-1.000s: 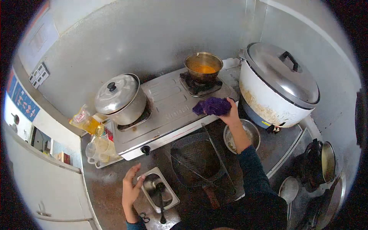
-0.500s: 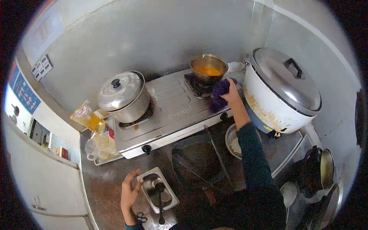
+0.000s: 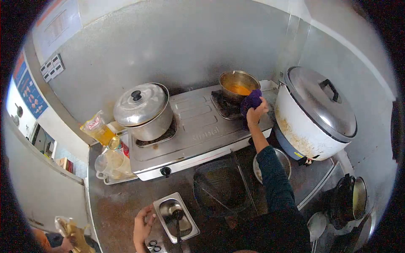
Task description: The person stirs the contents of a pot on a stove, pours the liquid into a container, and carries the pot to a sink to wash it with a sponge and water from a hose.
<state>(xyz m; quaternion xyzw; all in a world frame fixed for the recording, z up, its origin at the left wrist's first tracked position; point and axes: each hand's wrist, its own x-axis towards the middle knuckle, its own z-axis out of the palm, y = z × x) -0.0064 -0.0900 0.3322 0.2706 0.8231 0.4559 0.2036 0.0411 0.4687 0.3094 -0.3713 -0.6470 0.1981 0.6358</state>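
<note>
My right hand (image 3: 257, 112) is closed on a purple cloth (image 3: 252, 101), at the front right rim of a small metal pot (image 3: 238, 80) with orange liquid, over the right burner. Close to the left edge of a rectangular steel container (image 3: 170, 205), my left hand (image 3: 144, 223) has its fingers apart and holds nothing. A dark ladle (image 3: 178, 215) rests in that container. Scissors (image 3: 155, 246) lie beside my left hand.
A lidded pot (image 3: 145, 114) stands on the stove (image 3: 185, 143). At right is a large white rice cooker (image 3: 303, 126); a bowl (image 3: 284, 162) sits before it. Oil bag (image 3: 100, 131) and jugs (image 3: 112, 164) are at left. Another person's hand (image 3: 66, 244) holds a plastic bag (image 3: 76, 236).
The view has shifted. My right hand has brought the cloth up against the pot's rim. Another person's hand with a bag has appeared at lower left.
</note>
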